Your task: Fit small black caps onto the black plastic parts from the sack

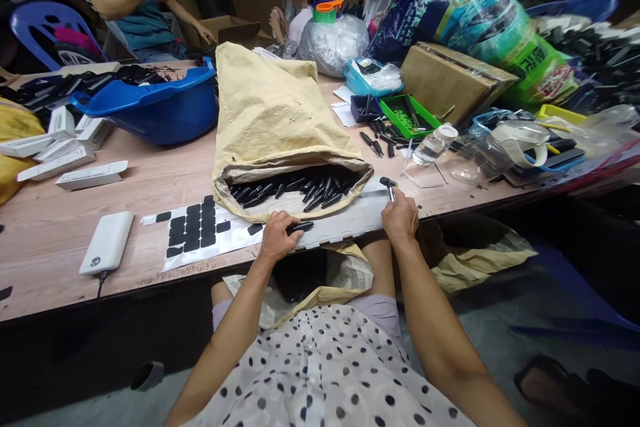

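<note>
Gripping a slim black piece (301, 227) between thumb and fingers, the left hand (279, 235) rests at the table's near edge, just in front of the mouth of a tan sack (280, 103). The right hand (400, 215) has its fingers curled around a small tool (391, 192) with a dark head and a shiny shaft, held over the end of a pale board (345, 223). The sack lies on the table (165, 170) with its mouth towards the person, and many loose black pieces (325, 190) are spread inside, much like the one held. A second sack (350, 273) gapes between the knees (its inside is too dark to tell what it holds).

Left of the tan sack, a blue basin (155, 110) stands near dark parts; its contents are mostly hidden by its wall. To the right, a green tray (397, 125) holds small green bits (406, 119) and black parts, next to a little navy box (357, 113) with dark pieces in it. Behind these, a light-blue basket (367, 85) carries a whitish plastic bag (386, 77).
</note>
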Motion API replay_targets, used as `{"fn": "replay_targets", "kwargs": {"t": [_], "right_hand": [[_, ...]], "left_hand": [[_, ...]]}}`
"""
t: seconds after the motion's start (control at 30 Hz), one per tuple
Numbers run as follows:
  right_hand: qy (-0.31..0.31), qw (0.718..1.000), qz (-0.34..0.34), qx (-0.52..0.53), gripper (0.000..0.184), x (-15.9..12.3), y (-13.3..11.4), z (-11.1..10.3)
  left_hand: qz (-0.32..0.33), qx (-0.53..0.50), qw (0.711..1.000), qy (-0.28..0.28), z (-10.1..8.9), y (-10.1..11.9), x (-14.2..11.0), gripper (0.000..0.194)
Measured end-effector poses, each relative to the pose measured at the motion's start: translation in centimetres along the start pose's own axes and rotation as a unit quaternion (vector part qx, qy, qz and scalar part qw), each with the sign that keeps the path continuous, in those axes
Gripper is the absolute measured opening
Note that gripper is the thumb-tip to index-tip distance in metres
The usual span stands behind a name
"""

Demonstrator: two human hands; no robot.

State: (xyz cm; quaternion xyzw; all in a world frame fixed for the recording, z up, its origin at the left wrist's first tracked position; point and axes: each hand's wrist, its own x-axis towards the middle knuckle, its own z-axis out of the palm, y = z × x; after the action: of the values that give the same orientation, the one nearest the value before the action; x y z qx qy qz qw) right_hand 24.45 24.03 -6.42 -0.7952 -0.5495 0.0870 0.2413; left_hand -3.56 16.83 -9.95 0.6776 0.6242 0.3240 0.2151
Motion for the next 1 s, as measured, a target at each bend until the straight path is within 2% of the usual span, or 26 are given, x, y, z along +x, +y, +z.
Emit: {"fn": "replay_targets", "kwargs": {"t": [0.13, 0.3, 0.43, 0.53, 0.67, 0.83, 1.0], "right_hand": [[-0.054, 0.996, 0.033, -0.063, 0.049, 1.4, -1.4, 0.1], [-0.076, 0.991, -0.004, -0.115, 0.037, 1.9, -2.7, 0.8], [-0.035, 0.995, -0.023, -0.095, 0.040, 1.7, -2.5, 1.9], [0.001, 0.998, -0.008, -0.056, 0.042, 1.6, -2.0, 2.5], [0.008, 1.000, 0.013, -0.023, 0.046, 1.7, -1.8, 2.7], [0.001, 0.999, 0.041, -0.010, 0.046, 1.7, -2.0, 2.4], [0.000, 0.999, 0.050, 0.000, 0.045, 1.8, -1.9, 2.6]], "left_hand": [[0.001, -0.007, 1.000, -0.002, -0.1, -0.2, -0.1, 0.015], [0.015, -0.002, 1.000, 0.010, -0.1, -0.4, -0.2, 0.015], [0.015, -0.001, 1.000, 0.005, -0.2, -0.4, -0.2, 0.015], [0.016, -0.006, 1.000, -0.005, -0.3, -0.3, -0.1, 0.015], [0.018, -0.032, 0.999, -0.014, -0.6, 0.0, -0.4, 0.019], [0.022, -0.074, 0.997, -0.009, -1.2, 1.5, -2.3, 0.029], [0.040, -0.077, 0.996, -0.031, -1.5, 2.6, -5.7, 0.031]]}}
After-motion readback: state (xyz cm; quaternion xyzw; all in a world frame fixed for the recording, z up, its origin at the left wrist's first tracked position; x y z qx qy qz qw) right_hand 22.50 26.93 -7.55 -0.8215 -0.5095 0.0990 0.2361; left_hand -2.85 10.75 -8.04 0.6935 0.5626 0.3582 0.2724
